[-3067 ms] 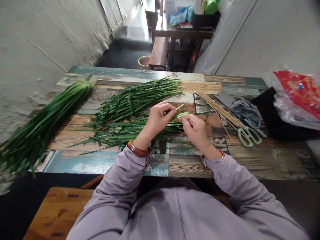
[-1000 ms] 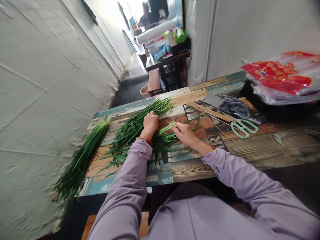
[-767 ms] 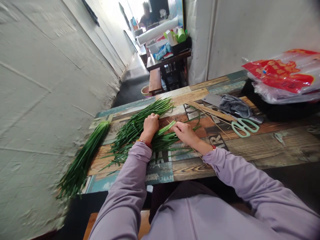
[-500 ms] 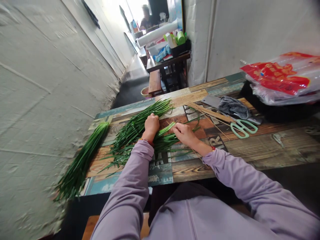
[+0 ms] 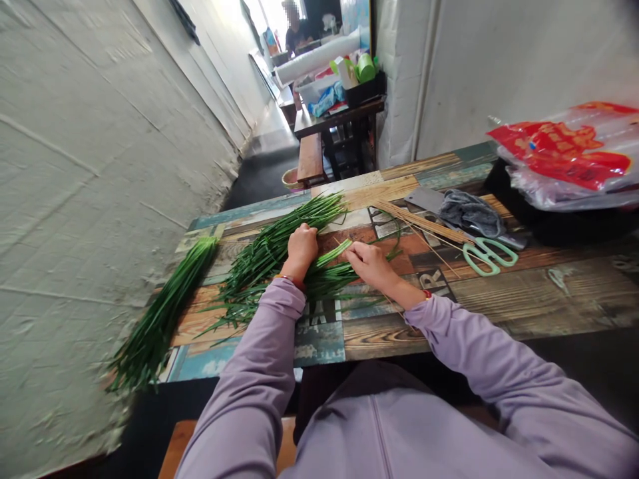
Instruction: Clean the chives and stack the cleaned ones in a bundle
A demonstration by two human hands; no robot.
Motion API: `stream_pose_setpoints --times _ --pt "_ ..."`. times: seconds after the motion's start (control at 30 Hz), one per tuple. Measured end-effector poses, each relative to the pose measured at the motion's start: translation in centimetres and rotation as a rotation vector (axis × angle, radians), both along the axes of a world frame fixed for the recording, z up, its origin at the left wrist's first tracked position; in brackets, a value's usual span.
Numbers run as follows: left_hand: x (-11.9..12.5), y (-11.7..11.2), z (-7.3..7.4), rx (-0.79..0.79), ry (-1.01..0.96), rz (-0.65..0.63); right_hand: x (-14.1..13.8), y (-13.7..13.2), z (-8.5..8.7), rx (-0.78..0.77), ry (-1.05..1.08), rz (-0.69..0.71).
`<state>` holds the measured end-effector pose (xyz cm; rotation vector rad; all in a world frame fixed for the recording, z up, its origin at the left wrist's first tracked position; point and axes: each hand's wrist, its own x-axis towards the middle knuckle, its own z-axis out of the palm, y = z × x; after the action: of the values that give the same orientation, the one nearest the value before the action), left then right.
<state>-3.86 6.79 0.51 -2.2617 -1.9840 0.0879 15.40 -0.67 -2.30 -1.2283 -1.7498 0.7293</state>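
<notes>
My left hand (image 5: 302,250) is closed around a small bunch of garlic chives (image 5: 330,257), whose pale ends stick out to the right. At those ends, my right hand (image 5: 372,264) has its fingers pinched together on the chives. A thin skewer (image 5: 401,315) shows below the right hand; whether the fingers touch it is hidden. Loose green chives (image 5: 267,256) lie in a pile beyond and left of my left hand. Farther left, a neat bundle of chives (image 5: 172,306) lies with its pale ends pointing away and its leaves over the table edge.
Bamboo skewers (image 5: 424,223) lie right of my hands, beside green-handled scissors (image 5: 489,256), a flat metal blade (image 5: 424,199) and a grey cloth (image 5: 472,213). Plastic packaging (image 5: 569,150) sits on a black container at right. A wall (image 5: 64,199) borders the left; a person (image 5: 298,33) is far off.
The view has shifted slightly. Both hands stay nearly where they were, with the chives between them; nothing has been let go.
</notes>
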Motion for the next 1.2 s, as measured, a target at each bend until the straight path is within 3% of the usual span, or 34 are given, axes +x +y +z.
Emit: stream_pose_setpoints --times 0.4,0.5,0.7,0.77,1.03,1.2 --pt "0.0 0.0 0.5 -0.030 -0.014 -0.020 0.1 -0.3 0.5 0.006 0.033 0.006" --pt "-0.4 -0.4 1.0 -0.009 -0.254 -0.057 0.2 -0.4 0.8 0.010 0.053 0.003" --pt "1.0 -3.0 2.0 -0.072 -1.168 -0.132 0.4 -0.9 1.3 0.052 0.086 -0.028" --pt "2.0 -4.1 2.1 -0.097 -1.322 -0.143 0.5 -1.2 1.5 0.063 0.091 -0.023" --pt "3.1 -6.0 1.4 -0.005 -1.460 -0.131 1.0 -1.7 2.2 0.023 0.063 0.005" --pt "3.1 -6.7 1.4 0.028 -1.435 -0.170 1.2 -1.8 2.0 -0.104 0.243 0.059"
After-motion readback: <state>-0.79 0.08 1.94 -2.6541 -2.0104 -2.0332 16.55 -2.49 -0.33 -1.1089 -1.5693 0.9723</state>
